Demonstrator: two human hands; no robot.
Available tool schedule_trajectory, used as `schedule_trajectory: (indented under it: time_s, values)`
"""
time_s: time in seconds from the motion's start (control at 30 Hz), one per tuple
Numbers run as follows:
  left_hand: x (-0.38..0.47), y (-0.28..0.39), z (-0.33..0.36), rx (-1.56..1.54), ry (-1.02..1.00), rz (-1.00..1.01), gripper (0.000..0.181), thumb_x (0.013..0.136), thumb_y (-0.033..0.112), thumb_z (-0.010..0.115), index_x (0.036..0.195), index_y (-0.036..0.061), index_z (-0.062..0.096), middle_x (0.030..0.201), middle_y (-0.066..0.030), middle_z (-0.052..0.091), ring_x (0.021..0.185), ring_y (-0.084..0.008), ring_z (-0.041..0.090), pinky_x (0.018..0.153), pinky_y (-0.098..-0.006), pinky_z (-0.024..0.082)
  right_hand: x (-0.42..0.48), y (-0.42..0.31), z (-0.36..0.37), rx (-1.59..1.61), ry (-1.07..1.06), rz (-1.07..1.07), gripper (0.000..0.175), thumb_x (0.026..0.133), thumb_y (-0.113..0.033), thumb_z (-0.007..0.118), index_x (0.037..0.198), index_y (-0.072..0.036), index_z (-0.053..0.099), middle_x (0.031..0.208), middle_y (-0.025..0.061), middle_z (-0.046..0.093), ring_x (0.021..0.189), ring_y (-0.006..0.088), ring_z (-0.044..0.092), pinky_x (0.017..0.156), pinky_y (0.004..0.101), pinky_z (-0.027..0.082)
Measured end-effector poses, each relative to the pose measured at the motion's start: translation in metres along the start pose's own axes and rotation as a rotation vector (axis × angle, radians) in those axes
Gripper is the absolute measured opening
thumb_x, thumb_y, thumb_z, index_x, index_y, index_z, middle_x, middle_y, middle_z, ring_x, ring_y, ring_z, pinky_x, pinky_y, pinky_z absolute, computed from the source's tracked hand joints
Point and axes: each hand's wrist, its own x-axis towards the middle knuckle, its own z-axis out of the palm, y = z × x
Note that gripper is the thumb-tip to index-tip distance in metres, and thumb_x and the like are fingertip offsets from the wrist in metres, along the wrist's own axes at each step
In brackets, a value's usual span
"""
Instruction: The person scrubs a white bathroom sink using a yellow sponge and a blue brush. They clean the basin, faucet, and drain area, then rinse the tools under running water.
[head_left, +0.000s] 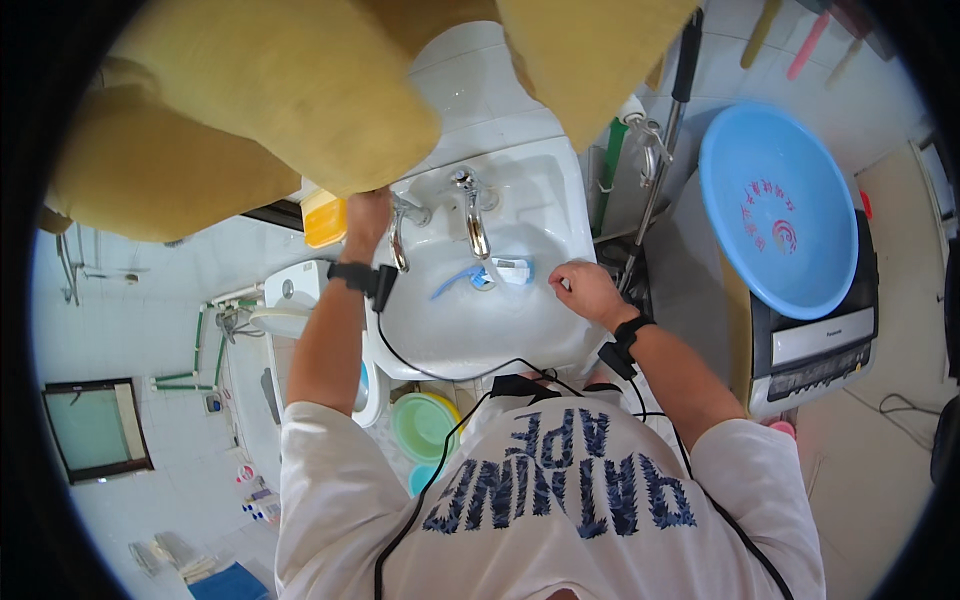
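Note:
A white ceramic washbasin (450, 341) is in front of me, with a chrome faucet (476, 225) at its middle and a second chrome tap (399, 247) to the left. Under the spout lies a blue-and-white packaged item (510, 272) bearing writing, with a slim blue handle-like part (455, 282) beside it. My left hand (370, 214) reaches past the basin's left rim; its fingers are hidden by large yellow fabric (352, 112) in the foreground. My right hand (589, 289) hovers near the right rim, fingers loosely curled and nothing visible in them.
A yellow plastic container (324, 219) sits left of the basin. To the right, a blue plastic basin (780, 202) rests on a washing machine (817, 352). A green basin (424, 427) stands on the floor. Black cables (450, 442) run across my body from both wrists.

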Motion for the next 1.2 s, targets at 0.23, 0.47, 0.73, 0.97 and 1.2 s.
schedule_trajectory:
  time_s: [0.23, 0.47, 0.73, 0.97, 1.2]
  values:
    - [-0.177, 0.011, 0.073, -1.447, -0.298, -0.901, 0.022, 0.102, 0.022, 0.061, 0.116, 0.0046, 0.058, 0.110, -0.0154, 0.065, 0.097, -0.0341, 0.068, 0.092, -0.0462, 0.058, 0.004, -0.001, -0.001, 0.031, -0.038, 0.045, 0.013, 0.089, -0.015, 0.070, 0.096, -0.007, 0.077, 0.092, 0.0149, 0.074, 0.092, 0.0364, 0.069, 0.082, 0.0455, 0.056]
    - [-0.185, 0.000, 0.185, -1.650, -0.405, -1.111, 0.032, 0.105, 0.022, 0.059, 0.129, 0.0014, 0.059, 0.128, -0.0237, 0.065, 0.122, -0.0421, 0.066, 0.108, -0.0490, 0.054, 0.014, -0.005, -0.003, 0.161, -0.161, 0.186, 0.019, 0.099, -0.017, 0.069, 0.103, 0.000, 0.076, 0.080, 0.0111, 0.075, 0.060, 0.0188, 0.075, 0.058, 0.0313, 0.057]
    - [-0.180, 0.012, 0.196, -2.032, -0.354, -1.008, 0.050, 0.113, 0.040, 0.042, 0.144, 0.0017, 0.054, 0.142, -0.0189, 0.061, 0.131, -0.0368, 0.060, 0.113, -0.0478, 0.050, 0.016, -0.008, -0.001, 0.159, -0.197, 0.271, 0.018, 0.094, -0.014, 0.070, 0.105, -0.001, 0.077, 0.083, 0.0115, 0.077, 0.061, 0.0206, 0.076, 0.059, 0.0316, 0.058]
    - [-0.183, 0.007, 0.203, -1.846, -0.219, -0.973, 0.040, 0.110, 0.034, 0.057, 0.134, 0.0018, 0.057, 0.128, -0.0140, 0.066, 0.116, -0.0269, 0.067, 0.094, -0.0402, 0.060, 0.019, -0.009, -0.002, 0.144, -0.226, 0.313, 0.018, 0.098, -0.014, 0.070, 0.107, 0.000, 0.077, 0.082, 0.0081, 0.077, 0.061, 0.0170, 0.076, 0.054, 0.0278, 0.056]
    - [-0.179, 0.022, 0.195, -1.897, -0.229, -1.213, 0.026, 0.106, 0.029, 0.066, 0.116, 0.0056, 0.067, 0.095, -0.0046, 0.070, 0.084, -0.0174, 0.070, 0.072, -0.0304, 0.061, 0.018, -0.012, -0.002, 0.129, -0.220, 0.317, 0.020, 0.097, -0.017, 0.070, 0.108, -0.002, 0.077, 0.079, 0.0106, 0.077, 0.062, 0.0198, 0.077, 0.058, 0.0301, 0.058]
